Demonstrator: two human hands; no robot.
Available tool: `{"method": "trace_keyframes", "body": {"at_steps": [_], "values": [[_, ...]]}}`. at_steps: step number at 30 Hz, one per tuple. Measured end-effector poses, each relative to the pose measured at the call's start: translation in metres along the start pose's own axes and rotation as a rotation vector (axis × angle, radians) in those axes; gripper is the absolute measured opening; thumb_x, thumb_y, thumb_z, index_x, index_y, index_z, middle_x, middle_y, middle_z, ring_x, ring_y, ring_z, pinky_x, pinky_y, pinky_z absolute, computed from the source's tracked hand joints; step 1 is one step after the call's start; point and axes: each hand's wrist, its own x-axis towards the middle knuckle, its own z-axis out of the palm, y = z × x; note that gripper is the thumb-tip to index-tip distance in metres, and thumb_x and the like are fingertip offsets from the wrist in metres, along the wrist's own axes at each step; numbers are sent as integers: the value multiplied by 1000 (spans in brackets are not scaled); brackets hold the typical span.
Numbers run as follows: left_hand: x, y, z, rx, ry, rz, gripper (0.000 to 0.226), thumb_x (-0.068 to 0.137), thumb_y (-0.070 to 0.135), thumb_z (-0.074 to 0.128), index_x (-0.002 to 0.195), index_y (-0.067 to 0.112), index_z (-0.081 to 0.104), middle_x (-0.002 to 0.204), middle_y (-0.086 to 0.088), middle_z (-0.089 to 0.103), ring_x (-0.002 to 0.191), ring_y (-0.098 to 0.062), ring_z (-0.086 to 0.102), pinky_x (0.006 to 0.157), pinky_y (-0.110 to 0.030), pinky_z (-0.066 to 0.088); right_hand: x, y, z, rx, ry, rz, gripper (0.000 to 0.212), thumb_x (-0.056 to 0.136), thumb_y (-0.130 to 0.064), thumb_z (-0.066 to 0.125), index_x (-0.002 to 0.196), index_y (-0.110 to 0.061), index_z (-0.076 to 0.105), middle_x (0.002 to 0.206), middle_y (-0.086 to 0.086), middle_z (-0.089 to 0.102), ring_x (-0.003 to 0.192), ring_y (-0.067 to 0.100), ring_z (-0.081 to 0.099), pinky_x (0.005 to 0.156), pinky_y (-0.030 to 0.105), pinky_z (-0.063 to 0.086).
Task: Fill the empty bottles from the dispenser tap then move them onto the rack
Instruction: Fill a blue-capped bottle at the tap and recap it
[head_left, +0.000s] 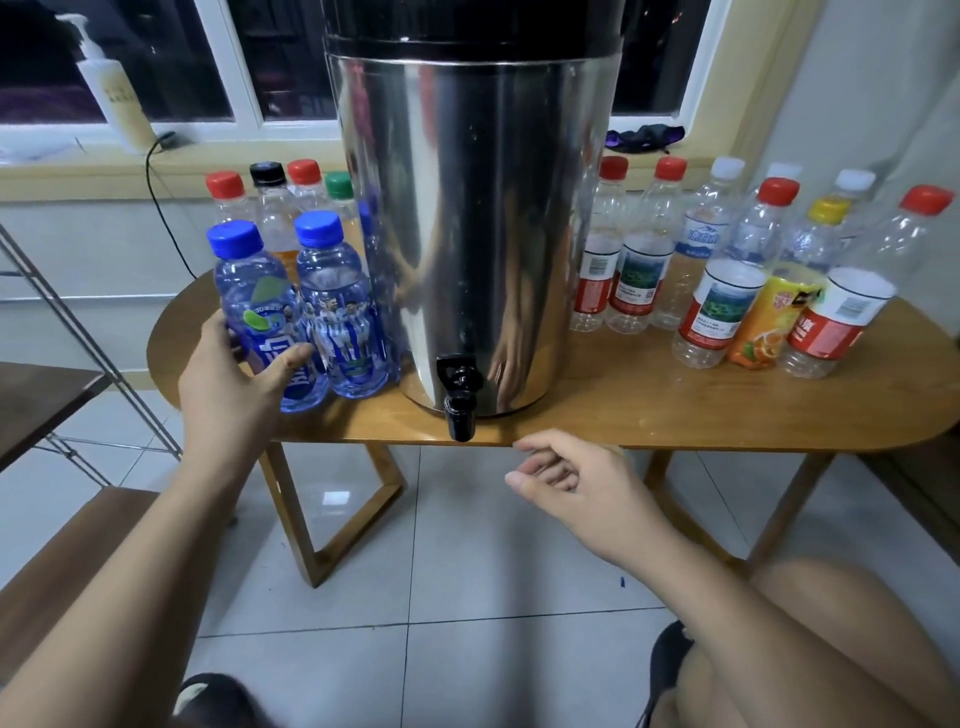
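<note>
A steel dispenser (472, 218) stands mid-table, its black tap (460, 397) hanging over the front edge. Left of it are two blue-capped bottles: my left hand (234, 374) grips the nearer one (260, 312), and the second (340, 317) stands beside it. More capped bottles (270, 202) stand behind them. Right of the dispenser is a group of several clear capped bottles (717, 291), among them an orange-labelled one (774, 322). My right hand (566, 478) hovers below the table edge, right of the tap, fingers loosely curled, holding nothing.
The wooden table (649, 410) has angled legs over a tiled floor. A metal-framed rack with wooden shelves (47, 405) stands at the left. On the windowsill sits a pump bottle (111, 88), with a black cable beside it. My knees are at bottom right.
</note>
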Motion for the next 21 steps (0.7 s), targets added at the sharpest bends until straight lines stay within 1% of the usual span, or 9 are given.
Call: {"method": "trace_keyframes", "body": {"at_steps": [2, 4, 6, 9, 13, 15, 17, 20, 21], "values": [[-1, -6, 2, 36, -3, 8, 70, 87, 50, 86, 144, 30, 50, 133, 7, 68, 118, -18, 66, 100, -53, 59, 4, -2, -9, -9, 76, -13, 24, 91, -35, 86, 113, -34, 78, 96, -15, 75, 81, 8, 70, 73, 17, 53], [-3, -13, 1, 78, -25, 5, 77, 83, 52, 88, 146, 33, 47, 134, 5, 65, 118, -21, 64, 97, -56, 59, 11, -5, -20, -17, 158, -13, 21, 91, -35, 86, 111, -33, 79, 93, -15, 76, 78, 7, 69, 72, 20, 55], [-10, -16, 1, 29, -36, -59, 87, 80, 49, 92, 150, 36, 43, 137, 3, 62, 117, -19, 65, 95, -53, 61, 19, -8, -32, -33, 214, -1, 21, 91, -38, 84, 110, -33, 78, 93, -14, 76, 81, 9, 72, 76, 29, 60], [-22, -15, 1, -52, -37, -124, 94, 78, 47, 95, 153, 29, 41, 139, 0, 59, 113, -17, 67, 91, -51, 63, 34, -11, -52, -50, 266, 19, 20, 92, -43, 82, 110, -34, 77, 94, -11, 78, 85, 15, 76, 84, 47, 65], [-39, -13, -3, -153, -43, -203, 88, 76, 44, 97, 145, 29, 43, 137, 0, 59, 110, -19, 68, 89, -52, 63, 59, -14, -82, -81, 353, 9, 20, 92, -48, 79, 109, -38, 75, 96, -12, 77, 82, 15, 78, 78, 56, 66], [-47, -7, -3, -184, -62, -217, 77, 80, 39, 95, 138, 27, 45, 129, 2, 62, 105, -18, 69, 90, -51, 62, 68, -19, -97, -113, 473, -24, 19, 92, -46, 79, 108, -36, 74, 94, -11, 78, 79, 14, 78, 78, 55, 66], [-57, 2, -1, -163, -128, -204, 66, 85, 36, 91, 134, 26, 48, 122, 4, 64, 102, -14, 69, 86, -44, 59, 72, -24, -116, -196, 620, -49, 19, 94, -40, 80, 111, -32, 74, 93, -13, 77, 77, 10, 76, 78, 48, 65], [-71, 8, 6, -82, -251, -142, 51, 88, 37, 88, 127, 26, 57, 118, 6, 67, 100, -11, 68, 83, -42, 57, 78, -29, -149, -291, 840, -98, 26, 94, -41, 77, 117, -31, 70, 107, -14, 73, 83, 14, 74, 86, 44, 61], [-75, 10, 9, -63, -279, -121, 48, 88, 37, 88, 125, 26, 58, 115, 7, 68, 99, -10, 68, 84, -43, 57, 80, -31, -159, -326, 894, -116, 28, 92, -42, 76, 117, -31, 69, 114, -11, 71, 88, 16, 73, 91, 37, 59]]}}
